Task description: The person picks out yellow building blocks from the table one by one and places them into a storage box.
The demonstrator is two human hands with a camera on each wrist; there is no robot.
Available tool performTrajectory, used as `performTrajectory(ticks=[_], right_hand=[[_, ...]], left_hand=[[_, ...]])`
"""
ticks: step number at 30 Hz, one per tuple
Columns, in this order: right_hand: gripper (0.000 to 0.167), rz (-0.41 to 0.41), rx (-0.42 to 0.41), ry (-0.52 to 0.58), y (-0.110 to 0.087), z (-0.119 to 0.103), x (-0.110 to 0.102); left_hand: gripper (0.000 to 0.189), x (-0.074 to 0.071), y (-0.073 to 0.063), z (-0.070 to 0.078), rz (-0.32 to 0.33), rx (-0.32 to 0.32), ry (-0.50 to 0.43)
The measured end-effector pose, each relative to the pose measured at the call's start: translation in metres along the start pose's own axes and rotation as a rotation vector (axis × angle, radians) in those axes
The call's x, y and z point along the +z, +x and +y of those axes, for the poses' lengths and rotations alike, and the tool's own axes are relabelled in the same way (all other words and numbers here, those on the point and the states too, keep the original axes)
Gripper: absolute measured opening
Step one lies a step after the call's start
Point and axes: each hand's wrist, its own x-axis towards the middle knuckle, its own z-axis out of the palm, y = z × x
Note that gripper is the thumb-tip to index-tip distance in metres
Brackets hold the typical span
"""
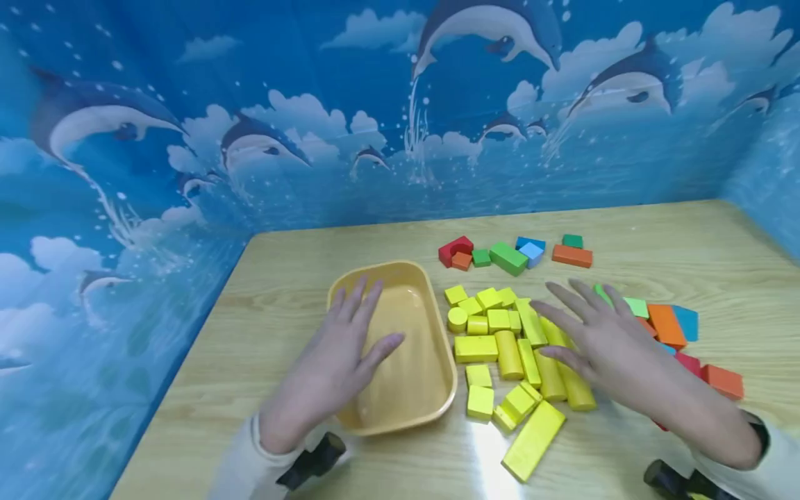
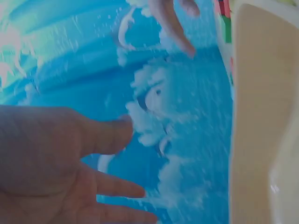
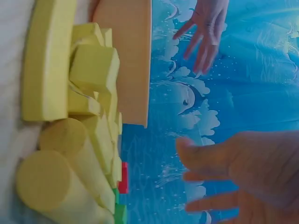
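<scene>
My left hand (image 1: 337, 354) hovers over the left part of a tan plastic tray (image 1: 440, 333), fingers spread and holding nothing. The bare floor of the tray shows beside the thumb. To the right of the tray lies a group of yellow blocks (image 1: 476, 348), among them cubes, cylinders and long bars. My right hand (image 1: 606, 347) is spread above the right edge of that group, also holding nothing; it hides part of the blocks behind it. In the right wrist view, yellow cylinders (image 3: 44, 179) and a long yellow bar (image 3: 49, 60) lie to the side of the hand.
Behind the yellow group is a row of red, green, blue and orange blocks (image 1: 509, 258). More mixed-colour blocks (image 1: 667, 325) lie beyond and under the right forearm. A dolphin-print curtain (image 1: 375, 139) borders the wooden table (image 1: 281, 278) at the back and sides.
</scene>
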Motion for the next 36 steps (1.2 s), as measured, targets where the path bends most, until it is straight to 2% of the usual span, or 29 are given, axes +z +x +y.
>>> performTrajectory(ticks=[2, 6, 9, 11, 13, 16, 18, 20, 24, 27, 32, 36], right_hand=[[0.056, 0.004, -0.087, 0.025, -0.004, -0.003, 0.001], [0.049, -0.040, -0.255, 0.079, -0.016, -0.007, 0.005], [0.046, -0.070, -0.363, 0.079, -0.025, -0.010, 0.011], [0.046, -0.098, -0.412, 0.067, -0.029, -0.011, 0.016], [0.048, -0.141, -0.421, 0.066, -0.032, -0.013, 0.020], [0.050, -0.193, -0.405, 0.078, -0.035, -0.014, 0.023], [0.051, -0.200, -0.393, 0.085, -0.036, -0.015, 0.024], [0.051, -0.194, -0.389, 0.085, -0.038, -0.016, 0.025], [0.044, -0.183, -0.386, 0.085, -0.038, -0.019, 0.025], [0.039, -0.163, -0.388, 0.081, -0.037, -0.022, 0.027], [0.037, -0.154, -0.373, 0.070, -0.034, -0.027, 0.030], [0.036, -0.204, -0.328, 0.062, -0.030, -0.032, 0.032]], left_hand=[[0.070, -0.003, -0.006, -0.013, 0.000, -0.029, -0.033], [0.063, -0.005, -0.019, -0.038, -0.020, -0.132, -0.064], [0.063, 0.001, -0.026, -0.055, -0.036, -0.189, -0.097], [0.064, 0.008, -0.030, -0.066, -0.044, -0.205, -0.140], [0.062, 0.016, -0.033, -0.075, -0.031, -0.208, -0.227], [0.056, 0.030, -0.038, -0.086, 0.005, -0.191, -0.411], [0.053, 0.039, -0.040, -0.090, 0.035, -0.188, -0.536], [0.053, 0.046, -0.042, -0.093, 0.063, -0.211, -0.620], [0.053, 0.054, -0.044, -0.094, 0.130, -0.255, -0.678], [0.053, 0.060, -0.043, -0.096, 0.157, -0.271, -0.698], [0.057, 0.065, -0.039, -0.099, 0.152, -0.316, -0.725], [0.055, 0.067, -0.037, -0.099, 0.146, -0.319, -0.744]])
